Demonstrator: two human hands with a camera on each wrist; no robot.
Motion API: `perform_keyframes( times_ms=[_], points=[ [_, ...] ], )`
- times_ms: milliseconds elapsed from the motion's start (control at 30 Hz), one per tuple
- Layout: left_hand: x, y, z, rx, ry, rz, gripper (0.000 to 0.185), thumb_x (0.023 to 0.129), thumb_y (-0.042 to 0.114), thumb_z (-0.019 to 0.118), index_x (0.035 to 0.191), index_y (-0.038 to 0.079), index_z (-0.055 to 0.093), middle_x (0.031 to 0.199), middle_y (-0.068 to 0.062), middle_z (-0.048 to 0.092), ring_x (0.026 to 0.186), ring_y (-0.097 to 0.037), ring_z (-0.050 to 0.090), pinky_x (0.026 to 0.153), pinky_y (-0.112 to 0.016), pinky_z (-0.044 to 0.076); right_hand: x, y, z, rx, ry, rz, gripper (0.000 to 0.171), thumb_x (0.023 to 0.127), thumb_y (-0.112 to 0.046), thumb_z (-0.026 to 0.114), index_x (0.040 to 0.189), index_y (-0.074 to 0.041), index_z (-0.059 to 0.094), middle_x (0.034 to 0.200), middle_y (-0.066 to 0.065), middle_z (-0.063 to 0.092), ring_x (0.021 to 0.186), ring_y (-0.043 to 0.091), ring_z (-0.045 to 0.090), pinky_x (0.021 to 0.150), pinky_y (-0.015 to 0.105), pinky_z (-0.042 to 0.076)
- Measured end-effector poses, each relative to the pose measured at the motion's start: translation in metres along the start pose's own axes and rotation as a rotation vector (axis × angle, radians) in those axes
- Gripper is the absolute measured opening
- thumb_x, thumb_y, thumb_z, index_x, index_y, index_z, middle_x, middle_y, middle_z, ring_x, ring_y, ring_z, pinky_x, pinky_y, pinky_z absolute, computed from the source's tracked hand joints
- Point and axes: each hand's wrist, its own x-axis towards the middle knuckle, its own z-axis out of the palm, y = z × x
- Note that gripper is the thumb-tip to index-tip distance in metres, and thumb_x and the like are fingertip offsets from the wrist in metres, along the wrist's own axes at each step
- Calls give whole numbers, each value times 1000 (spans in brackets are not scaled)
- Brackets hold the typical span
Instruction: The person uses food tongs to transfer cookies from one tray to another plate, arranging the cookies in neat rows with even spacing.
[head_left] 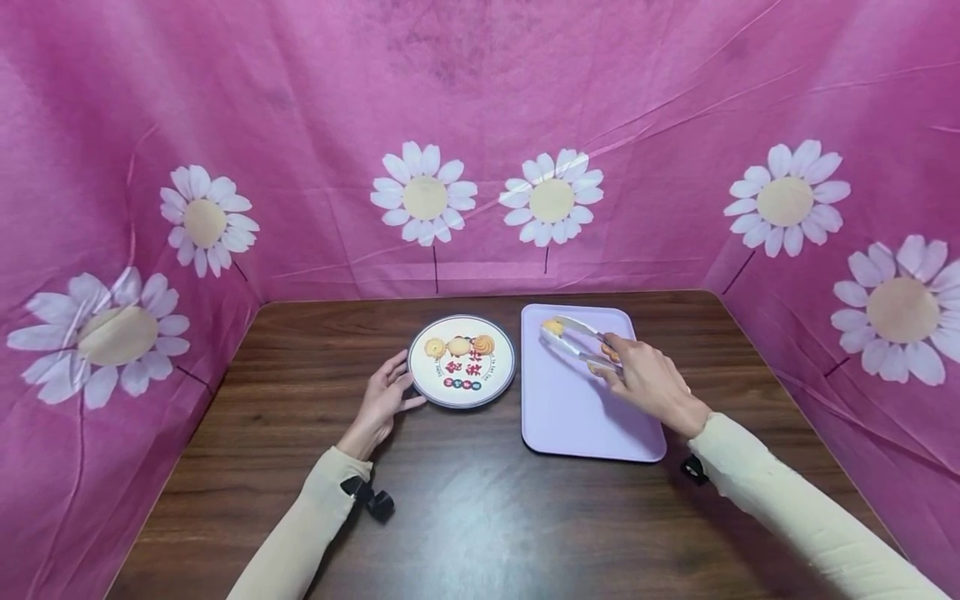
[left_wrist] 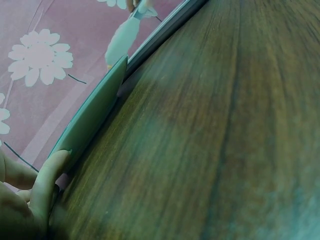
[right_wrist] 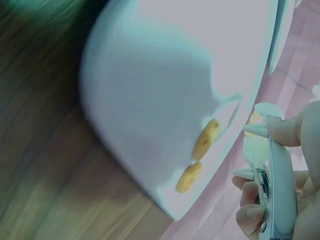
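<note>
My left hand (head_left: pixel 382 400) holds the left rim of a round white plate (head_left: pixel 427 382) with dark edging and red lettering, thumb on the near side. Three cookies (head_left: pixel 457 346) lie in a row on the plate. My right hand (head_left: pixel 651 379) grips a pair of tongs (head_left: pixel 573 350) over a lilac tray (head_left: pixel 570 425). Between the tongs' tips is a yellow cookie (head_left: pixel 553 327), also partly visible in the right wrist view. Two more cookies (right_wrist: pixel 206 140) lie on the tray close together, partly covered by the right hand in the head view.
The plate and tray stand side by side on a dark wood-grain table (head_left: pixel 465 517), a narrow gap between them. Pink cloth (head_left: pixel 487 83) with white daisies walls the back and both sides. Each wrist wears a black camera mount (head_left: pixel 367 497).
</note>
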Motion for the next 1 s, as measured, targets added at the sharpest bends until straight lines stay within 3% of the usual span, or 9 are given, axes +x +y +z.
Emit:
perform_keyframes(
  times_ms=[267, 467, 767, 1000],
  points=[
    [0, 0, 0, -4, -8, 12, 57, 107, -3, 42, 163, 6, 32, 161, -25, 39, 133, -31, 49, 81, -34, 70, 8, -27, 5, 32, 16, -82, 54, 93, -31, 75, 138, -5, 59, 102, 20, 75, 75, 27, 63, 57, 51, 59],
    [-1, 2, 0, 1, -2, 6, 57, 107, -3, 42, 163, 7, 32, 160, -25, 39, 133, -31, 49, 82, -35, 70, 14, -47, 8, 59, 30, -150, 54, 94, -32, 75, 137, -3, 60, 91, 16, 75, 73, 22, 64, 65, 50, 60],
    [-2, 3, 0, -2, 2, 9, 57, 107, -3, 42, 163, 6, 32, 160, -25, 39, 132, -31, 50, 82, -35, 69, 22, -79, 17, 89, -30, -156, 58, 95, -37, 75, 143, -8, 58, 104, 18, 77, 79, 23, 65, 58, 44, 59],
    [-3, 1, 0, 1, -3, 17, 56, 108, -3, 42, 162, 6, 32, 160, -26, 39, 134, -33, 49, 82, -35, 70, 25, -98, 27, 106, -67, -210, 55, 95, -36, 75, 139, -7, 60, 93, 11, 74, 76, 19, 61, 57, 37, 55]
  ],
)
